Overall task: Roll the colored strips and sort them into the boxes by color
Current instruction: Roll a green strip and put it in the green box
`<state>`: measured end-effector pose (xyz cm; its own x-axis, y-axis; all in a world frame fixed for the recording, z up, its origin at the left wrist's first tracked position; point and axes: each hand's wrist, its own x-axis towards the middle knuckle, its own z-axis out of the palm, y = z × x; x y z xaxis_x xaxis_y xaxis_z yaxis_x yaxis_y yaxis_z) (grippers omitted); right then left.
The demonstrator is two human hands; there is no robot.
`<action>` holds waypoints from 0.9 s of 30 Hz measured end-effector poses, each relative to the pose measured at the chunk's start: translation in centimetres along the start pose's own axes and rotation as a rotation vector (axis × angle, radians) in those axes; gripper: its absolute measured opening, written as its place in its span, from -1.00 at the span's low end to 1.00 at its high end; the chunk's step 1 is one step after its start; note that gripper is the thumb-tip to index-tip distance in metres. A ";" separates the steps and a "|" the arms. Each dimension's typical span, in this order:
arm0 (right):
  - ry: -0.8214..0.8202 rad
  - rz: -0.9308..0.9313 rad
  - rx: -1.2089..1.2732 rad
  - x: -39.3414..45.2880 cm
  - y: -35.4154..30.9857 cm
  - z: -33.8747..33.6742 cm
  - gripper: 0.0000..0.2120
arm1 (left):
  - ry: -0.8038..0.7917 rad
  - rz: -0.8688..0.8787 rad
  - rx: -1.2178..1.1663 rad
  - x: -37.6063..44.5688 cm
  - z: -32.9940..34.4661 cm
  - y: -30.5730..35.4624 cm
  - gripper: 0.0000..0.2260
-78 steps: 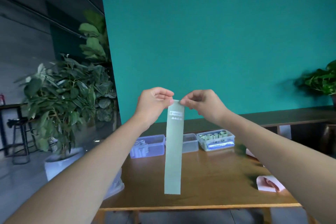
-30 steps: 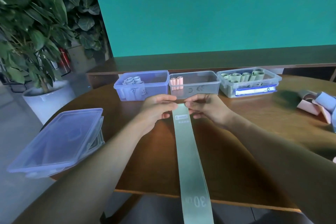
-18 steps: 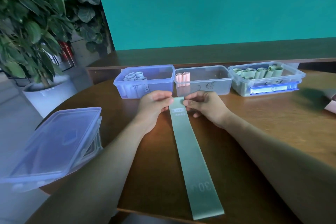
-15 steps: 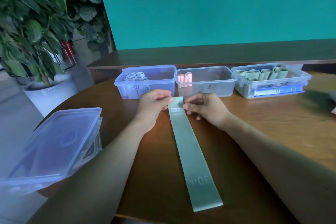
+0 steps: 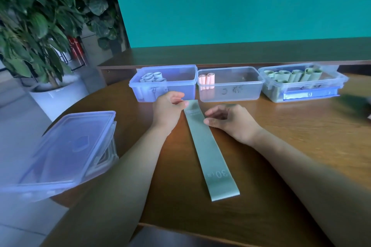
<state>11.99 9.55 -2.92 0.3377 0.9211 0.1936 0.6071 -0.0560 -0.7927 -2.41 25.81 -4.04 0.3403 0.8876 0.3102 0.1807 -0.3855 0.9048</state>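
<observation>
Just in front of the middle box (image 5: 230, 88), the green strip (image 5: 208, 146) lies flat on the table (image 5: 301, 136), running back toward the person. The left hand (image 5: 167, 109) pinches its far corner, while the right hand (image 5: 230, 121) hovers beside it, fingers loosely curled, holding nothing. It looks thin, soft and floppy, probably stretchy, so rolling should start at that far end, tightly.
</observation>
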 end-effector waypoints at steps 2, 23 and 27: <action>0.005 0.005 -0.019 -1.5 -0.4 -0.2 -0.81 | 0.029 -0.014 0.096 -0.8 -0.3 0.3 -0.78; 0.156 0.075 0.092 -15.6 -4.2 0.0 -0.88 | -0.317 0.261 0.270 -20.4 -6.2 5.9 -0.80; 0.111 0.095 0.167 -16.2 -4.6 -0.1 -0.91 | -0.390 0.353 0.319 -21.0 -7.1 5.9 -0.80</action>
<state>3.80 -5.15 -2.40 0.4704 0.8662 0.1683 0.4441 -0.0676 -0.8934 -15.07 6.67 -3.17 0.7317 0.5585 0.3909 0.2427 -0.7493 0.6162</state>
